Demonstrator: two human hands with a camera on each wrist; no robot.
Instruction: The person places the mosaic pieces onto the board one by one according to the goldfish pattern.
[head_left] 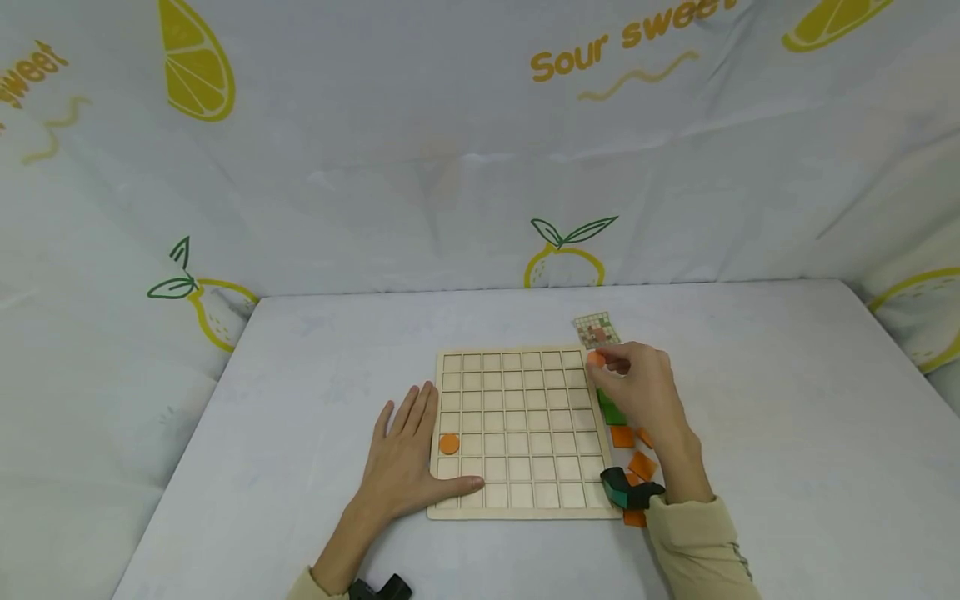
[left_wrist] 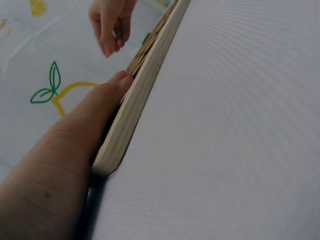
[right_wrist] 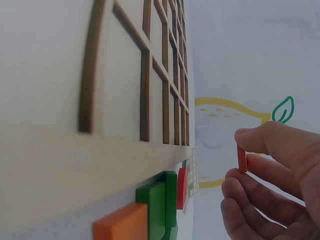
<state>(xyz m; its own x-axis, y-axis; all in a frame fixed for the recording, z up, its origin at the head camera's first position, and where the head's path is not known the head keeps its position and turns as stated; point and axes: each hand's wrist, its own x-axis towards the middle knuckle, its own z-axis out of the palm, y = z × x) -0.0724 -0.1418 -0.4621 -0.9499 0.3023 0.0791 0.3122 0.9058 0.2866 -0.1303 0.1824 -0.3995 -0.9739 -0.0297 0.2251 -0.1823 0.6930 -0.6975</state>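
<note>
A square wooden grid board (head_left: 522, 423) lies on the table, with one round orange piece (head_left: 449, 444) in a cell of its leftmost column. My left hand (head_left: 401, 467) rests along the board's left side, fingers straight and thumb over the lower-left cells. In the left wrist view that thumb (left_wrist: 95, 110) lies against the board's edge. Near the board's top right corner my right hand (head_left: 637, 383) pinches an orange disc (head_left: 596, 359) between thumb and fingers. The right wrist view shows the disc (right_wrist: 242, 159) edge-on, raised off the board.
Right of the board lie green pieces (head_left: 612, 410) and several orange square pieces (head_left: 622, 437), partly hidden by the right arm. A red piece (right_wrist: 182, 188) shows in the right wrist view. Beyond the board's top right corner lies a small printed pattern card (head_left: 596, 329).
</note>
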